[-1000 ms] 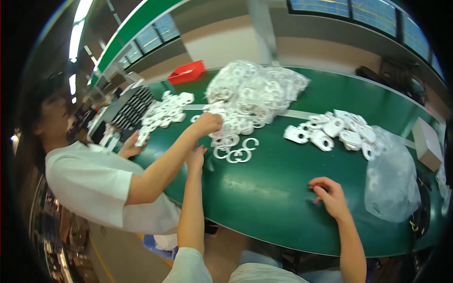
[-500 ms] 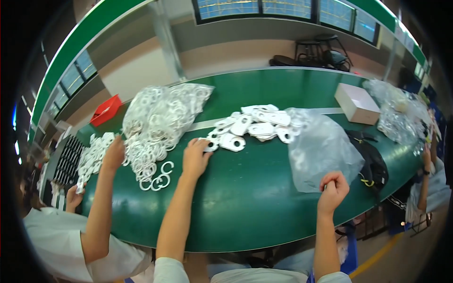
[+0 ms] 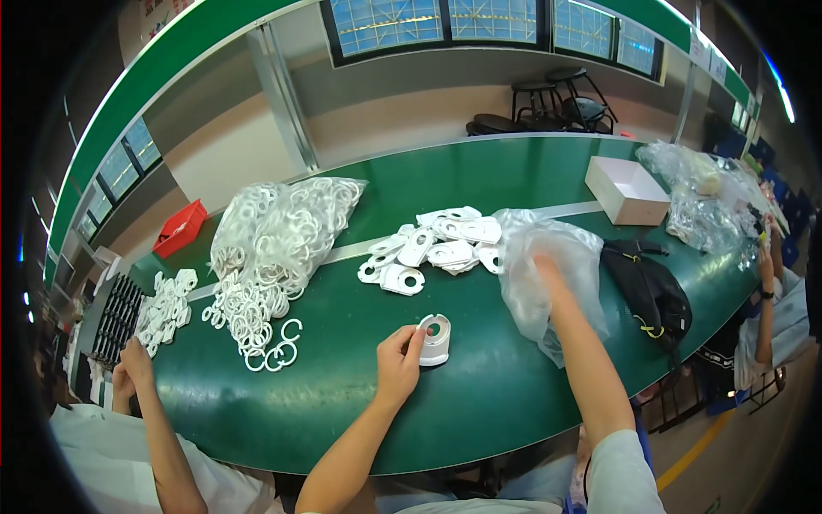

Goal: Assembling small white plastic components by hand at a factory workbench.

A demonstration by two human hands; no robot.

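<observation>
My left hand (image 3: 399, 363) pinches the edge of a white plastic part with a round hole (image 3: 437, 349), held over the near middle of the table. My right hand (image 3: 545, 264) is inside a clear plastic bag (image 3: 524, 295); the bag's film covers its fingers, so what it touches there is hidden. Just left of the bag lies a pile of similar white plastic parts (image 3: 449, 230). Farther left, white rings (image 3: 248, 313) spill out of a large clear bag of rings (image 3: 282, 227), with several open rings lying loose at the front.
A co-worker's hands (image 3: 130, 373) are at the left, near another pile of white parts (image 3: 169, 308) and a black rack (image 3: 120, 317). A red tray (image 3: 181, 230) stands behind. Toward the right are a black bag (image 3: 646, 287), a white box (image 3: 629, 193) and crumpled clear bags (image 3: 706, 201).
My left hand has come from the pile toward me with a white part. My right hand has gone from the bag's near edge into the bag. The co-worker's hands have come together.
</observation>
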